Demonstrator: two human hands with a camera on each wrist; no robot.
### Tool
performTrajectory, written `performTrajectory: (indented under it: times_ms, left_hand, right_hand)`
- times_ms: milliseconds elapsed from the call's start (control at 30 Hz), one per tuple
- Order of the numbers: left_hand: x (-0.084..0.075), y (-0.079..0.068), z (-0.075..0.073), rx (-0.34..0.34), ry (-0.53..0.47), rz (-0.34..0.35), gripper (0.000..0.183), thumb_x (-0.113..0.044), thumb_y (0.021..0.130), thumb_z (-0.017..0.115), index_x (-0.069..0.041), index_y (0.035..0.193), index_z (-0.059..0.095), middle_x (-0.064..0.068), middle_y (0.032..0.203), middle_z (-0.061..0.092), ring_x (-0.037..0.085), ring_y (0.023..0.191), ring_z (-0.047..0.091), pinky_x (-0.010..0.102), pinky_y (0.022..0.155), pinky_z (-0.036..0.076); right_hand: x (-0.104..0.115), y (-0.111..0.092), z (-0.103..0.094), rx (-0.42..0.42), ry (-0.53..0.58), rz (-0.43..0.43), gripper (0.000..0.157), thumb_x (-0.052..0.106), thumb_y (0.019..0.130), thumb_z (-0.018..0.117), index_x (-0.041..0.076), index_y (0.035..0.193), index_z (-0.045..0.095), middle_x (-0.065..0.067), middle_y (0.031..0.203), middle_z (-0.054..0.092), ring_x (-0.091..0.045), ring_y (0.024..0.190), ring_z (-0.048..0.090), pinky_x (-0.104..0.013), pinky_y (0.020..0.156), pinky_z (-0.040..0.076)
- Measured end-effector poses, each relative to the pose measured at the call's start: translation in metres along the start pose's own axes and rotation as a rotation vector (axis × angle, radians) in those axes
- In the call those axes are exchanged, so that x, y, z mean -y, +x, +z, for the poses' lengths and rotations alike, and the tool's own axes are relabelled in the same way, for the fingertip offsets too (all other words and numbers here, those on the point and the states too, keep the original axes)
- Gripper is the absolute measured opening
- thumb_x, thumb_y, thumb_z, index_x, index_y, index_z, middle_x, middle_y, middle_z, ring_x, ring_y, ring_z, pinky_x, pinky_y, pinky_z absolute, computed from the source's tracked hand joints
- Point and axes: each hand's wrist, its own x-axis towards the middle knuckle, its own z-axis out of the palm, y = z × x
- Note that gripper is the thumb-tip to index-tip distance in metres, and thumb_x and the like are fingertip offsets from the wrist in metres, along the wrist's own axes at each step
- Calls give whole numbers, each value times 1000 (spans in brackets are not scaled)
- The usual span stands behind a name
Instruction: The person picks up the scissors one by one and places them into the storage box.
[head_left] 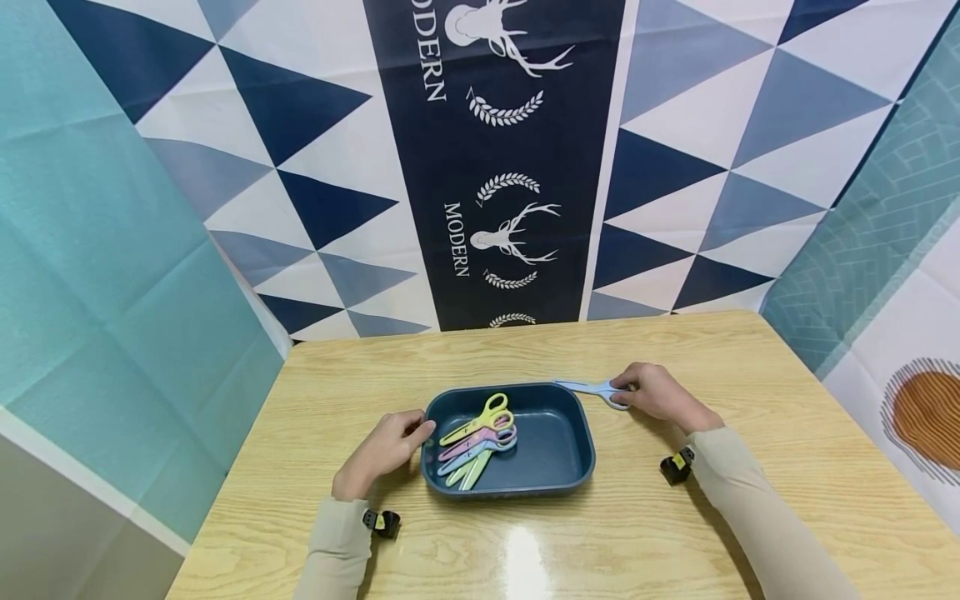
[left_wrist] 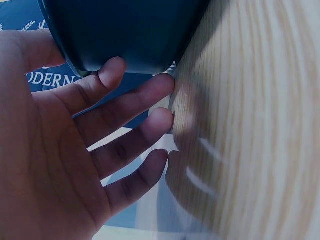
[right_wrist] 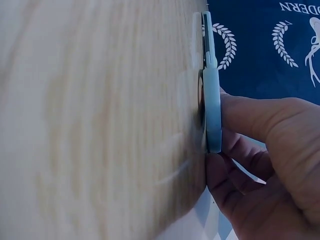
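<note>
A dark blue tray (head_left: 555, 479) sits on the table, with several scissors piled in its left half. Yellow scissors (head_left: 496, 410) lie on top, beside pink, blue scissors (head_left: 507, 439) and green ones. At the tray's left end, my left hand (head_left: 388, 446) holds the rim with thumb and index finger. The other fingers (left_wrist: 135, 132) are spread beneath the tray's corner in the left wrist view. To the tray's right, my right hand (head_left: 654, 390) pinches the handle of light blue scissors (head_left: 596, 388). These scissors lie flat, close to the tabletop, blades pointing left toward the tray's back right corner.
The light wooden table (head_left: 517, 550) extends around the tray. Behind it hangs a patterned cloth (head_left: 517, 167) with triangles and deer heads. A teal panel (head_left: 135, 292) stands at the left. A black wrist camera (head_left: 677, 467) sits on each wrist.
</note>
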Motion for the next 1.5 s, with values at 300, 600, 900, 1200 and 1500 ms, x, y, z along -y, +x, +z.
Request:
performTrajectory:
  times_ms: [300,600,900,1200,1500]
  left_hand:
    - [0,0,0,7,2,-12,38,-37,109,51,-16,77,51,-6,66,42,8,58,43,23,59,36]
    - [0,0,0,8,4,-13,39,-37,109,51,-15,77,50,-6,66,41,8,57,42,23,59,35]
    - [0,1,-1,6,3,-4,38,-36,109,52,-15,77,51,-6,66,41,7,57,43,23,59,35]
    - [-1,0,-1,6,-3,-17,36,-33,109,53,-15,77,51,-6,67,42,9,59,44,24,60,36]
    - [1,1,-1,6,0,-6,37,-34,109,52,-16,76,51,-6,65,41,7,57,43,23,59,35]
  right_hand:
    - [-1,2,0,41,2,4,17,10,92,76,-2,104,78,-13,97,72,-20,86,64,-34,74,52]
    - [-2,2,1,65,-16,-1,19,11,94,74,-2,108,77,-13,101,71,-20,88,63,-34,75,52]
    - [-1,1,-2,52,-21,-5,20,12,95,73,-2,109,76,-12,100,70,-19,87,62,-34,75,51]
    - [2,0,-3,35,-27,4,19,12,96,72,-2,109,76,-12,100,70,-19,87,62,-34,74,51]
    - [5,-3,-8,-1,-33,5,21,13,96,73,-2,110,75,-12,100,69,-21,88,62,-35,76,51]
